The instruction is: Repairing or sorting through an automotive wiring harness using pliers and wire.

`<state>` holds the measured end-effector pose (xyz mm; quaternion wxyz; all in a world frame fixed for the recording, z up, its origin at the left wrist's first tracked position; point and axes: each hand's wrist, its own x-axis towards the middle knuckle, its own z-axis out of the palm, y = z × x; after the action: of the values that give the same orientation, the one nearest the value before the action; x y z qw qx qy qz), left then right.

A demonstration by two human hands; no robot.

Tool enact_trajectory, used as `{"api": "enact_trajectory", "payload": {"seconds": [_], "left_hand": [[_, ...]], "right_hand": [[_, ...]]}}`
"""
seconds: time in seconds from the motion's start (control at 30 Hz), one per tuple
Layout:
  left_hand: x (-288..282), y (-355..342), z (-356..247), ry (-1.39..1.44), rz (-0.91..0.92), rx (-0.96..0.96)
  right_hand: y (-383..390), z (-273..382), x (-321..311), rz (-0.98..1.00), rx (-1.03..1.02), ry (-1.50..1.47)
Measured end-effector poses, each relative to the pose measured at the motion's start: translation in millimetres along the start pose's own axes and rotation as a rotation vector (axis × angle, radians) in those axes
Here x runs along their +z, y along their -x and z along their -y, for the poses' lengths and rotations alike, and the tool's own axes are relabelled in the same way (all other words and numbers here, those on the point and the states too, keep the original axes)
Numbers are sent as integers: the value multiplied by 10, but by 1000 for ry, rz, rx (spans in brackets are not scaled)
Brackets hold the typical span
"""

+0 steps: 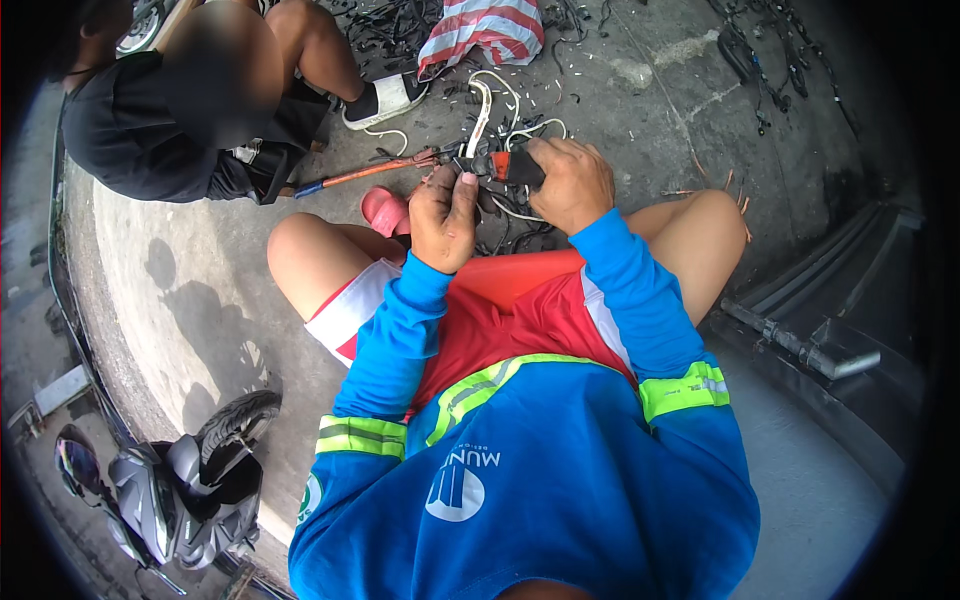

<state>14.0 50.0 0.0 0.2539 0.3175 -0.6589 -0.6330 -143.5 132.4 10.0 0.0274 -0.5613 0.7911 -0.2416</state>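
My left hand [447, 208] is closed, thumb upward, at the lower end of a white cable strip [481, 105], pinching it or a dark piece beside it. My right hand [571, 180] grips a tool with orange and black handles [513, 168], its head against that cable near my left thumb. Loops of thinner white cable curl around both hands. Dark cable scraps [497, 235] lie on the ground beneath them. A long tool with an orange and blue handle [362, 172] reaches from the seated co-worker toward my left hand; its far end is partly hidden among cables.
A co-worker [130, 130] sits at upper left. A red-and-white striped bag [480, 35] and tangled black cables [760, 70] lie beyond. Pink footwear [385, 210] is by my left knee, a red seat [515, 275] under me, a scooter [160, 495] at lower left, dark metalwork [820, 335] at right.
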Motion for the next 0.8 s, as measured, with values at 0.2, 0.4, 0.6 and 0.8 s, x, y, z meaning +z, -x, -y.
{"api": "enact_trajectory", "payload": {"seconds": [0.2,0.4,0.6,0.8], "left_hand": [[-20,-11,55,-150,-39,73],[8,-32,-106,-330,-130,177],[160,307,-130,-306,53,275],[20,104,-55,-76,-90,19]], "right_hand": [[-46,11,31,21,-1,-24],[-160,-69,169,42,0,-76],[-378,-1008,39,123,816,85],[-156,-746,-238,24,561,-6]]}}
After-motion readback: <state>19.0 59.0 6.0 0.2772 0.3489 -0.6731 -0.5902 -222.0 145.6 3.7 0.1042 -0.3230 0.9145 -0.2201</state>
